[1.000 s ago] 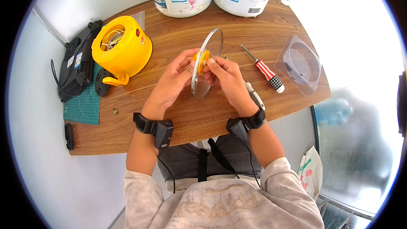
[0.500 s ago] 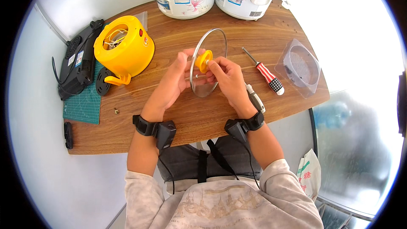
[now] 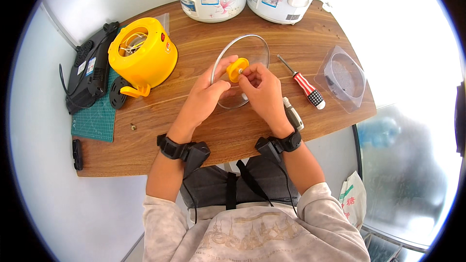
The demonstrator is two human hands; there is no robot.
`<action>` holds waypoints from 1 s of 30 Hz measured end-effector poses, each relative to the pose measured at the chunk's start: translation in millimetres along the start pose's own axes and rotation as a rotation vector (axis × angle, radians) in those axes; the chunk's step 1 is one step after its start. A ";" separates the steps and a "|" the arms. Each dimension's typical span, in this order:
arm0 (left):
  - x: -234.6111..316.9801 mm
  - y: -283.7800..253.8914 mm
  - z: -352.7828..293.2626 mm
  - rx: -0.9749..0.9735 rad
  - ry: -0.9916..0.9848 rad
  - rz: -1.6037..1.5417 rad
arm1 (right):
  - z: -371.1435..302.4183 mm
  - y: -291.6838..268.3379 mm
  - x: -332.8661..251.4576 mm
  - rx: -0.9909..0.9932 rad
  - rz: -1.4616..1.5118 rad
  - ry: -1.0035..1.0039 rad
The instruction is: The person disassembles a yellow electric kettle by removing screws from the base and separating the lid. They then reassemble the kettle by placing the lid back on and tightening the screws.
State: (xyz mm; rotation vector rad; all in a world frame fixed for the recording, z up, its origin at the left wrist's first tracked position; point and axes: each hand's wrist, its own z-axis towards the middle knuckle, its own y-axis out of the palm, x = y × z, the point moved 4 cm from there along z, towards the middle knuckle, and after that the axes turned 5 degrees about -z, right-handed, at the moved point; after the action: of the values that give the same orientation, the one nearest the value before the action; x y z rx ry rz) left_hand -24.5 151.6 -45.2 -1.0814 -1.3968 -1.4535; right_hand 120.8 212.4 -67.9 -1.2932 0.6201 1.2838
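Observation:
A round glass pot lid point(image 3: 253, 49) with a thin metal rim is held up tilted above the table. My left hand point(image 3: 205, 98) grips it at its left edge, thumb on one side and fingers behind the glass. At the lid's middle is a yellow knob point(image 3: 233, 70), with a small metal screw point(image 3: 240, 71) showing at its centre. My right hand point(image 3: 264, 91) is closed, thumb and fingertips pinched at this screw; the fingertips partly cover it. A small white spot shows low on the lid beside my right hand.
To the left lie a yellow pot-shaped housing point(image 3: 162, 63) with exposed wires, a black appliance base point(image 3: 90, 80), a green cutting mat point(image 3: 94, 123) and a small screw point(image 3: 133, 127). At right are a red-striped screwdriver point(image 3: 306, 86), a grey-white tool point(image 3: 292, 115) and a clear plastic tray point(image 3: 359, 85). Two rice cookers point(image 3: 211, 12) stand behind.
The lid has turned so that its face shows wider, and the knob has shifted slightly right. My left thumb has come down from the upper rim toward the lid's lower left part.

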 end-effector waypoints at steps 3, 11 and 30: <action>-1.1 -0.1 1.7 0.022 -0.014 0.014 | 0.5 -1.4 0.0 0.003 -0.009 -0.006; -9.4 -27.9 11.1 0.083 -0.079 -0.208 | -14.3 -44.8 -25.5 0.038 -0.379 -0.193; -2.9 -5.9 -3.4 0.064 -0.079 -0.143 | -93.6 -131.3 -13.1 -0.044 -0.169 0.307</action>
State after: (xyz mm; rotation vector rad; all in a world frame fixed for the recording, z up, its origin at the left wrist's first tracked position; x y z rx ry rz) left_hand -29.4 148.4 -49.7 -1.0254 -1.5938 -1.4697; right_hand 266.0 149.1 -34.9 -1.5605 0.6834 0.9736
